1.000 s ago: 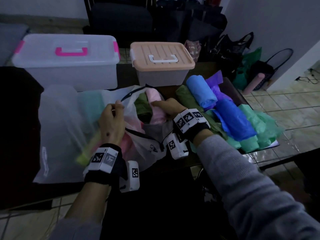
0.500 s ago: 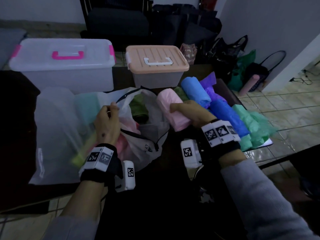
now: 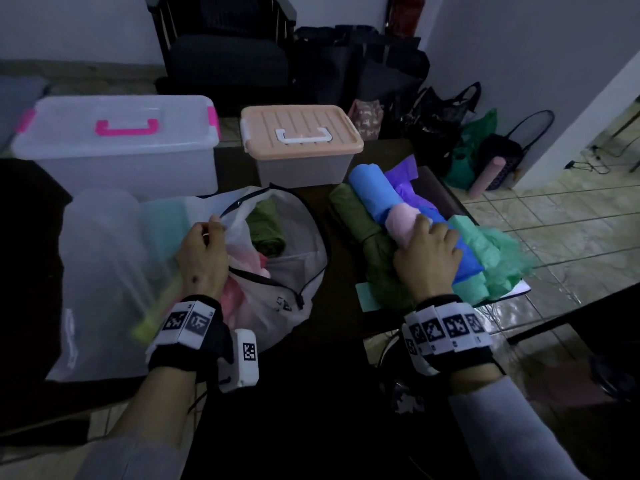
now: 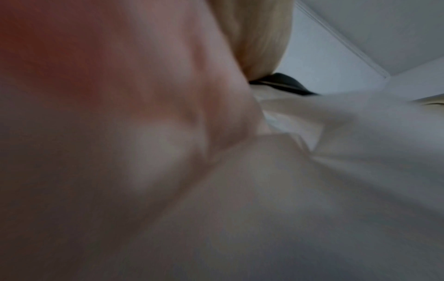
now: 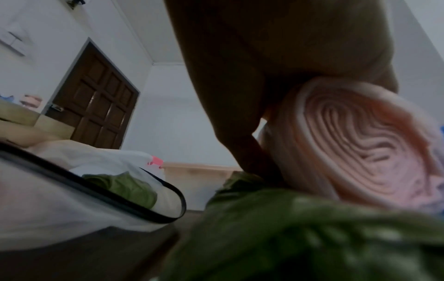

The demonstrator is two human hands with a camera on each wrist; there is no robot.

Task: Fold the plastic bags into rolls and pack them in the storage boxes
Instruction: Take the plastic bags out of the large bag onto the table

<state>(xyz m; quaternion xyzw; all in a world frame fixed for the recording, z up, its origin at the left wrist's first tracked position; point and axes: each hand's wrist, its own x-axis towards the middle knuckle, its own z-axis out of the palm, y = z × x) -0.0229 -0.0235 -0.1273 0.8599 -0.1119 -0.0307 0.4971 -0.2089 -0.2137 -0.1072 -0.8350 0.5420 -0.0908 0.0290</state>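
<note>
Gripping from above, the right hand [image 3: 427,252] is curling over the pink roll [image 3: 401,223] on the pile of rolls at the table's [image 3: 332,306] right edge, while the left hand [image 3: 202,256] is pinching the white bag's [image 3: 287,271] open rim. Both storage boxes, clear [image 3: 117,150] and peach-lidded [image 3: 301,143], are sitting closed behind.

Left wrist view is showing blurred plastic [image 4: 336,171] only.

Right wrist view is showing the pink roll's spiral end [image 5: 360,144] lying on a green roll [image 5: 300,237], apart from the bag's black-edged rim [image 5: 168,190].

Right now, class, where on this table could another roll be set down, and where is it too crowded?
Free: the dark strip between the white zip bag and the olive roll, and the table's near edge below the bag. Crowded: the right side, where the right hand sets the pink roll among piled rolls, and the back by both boxes.
</note>
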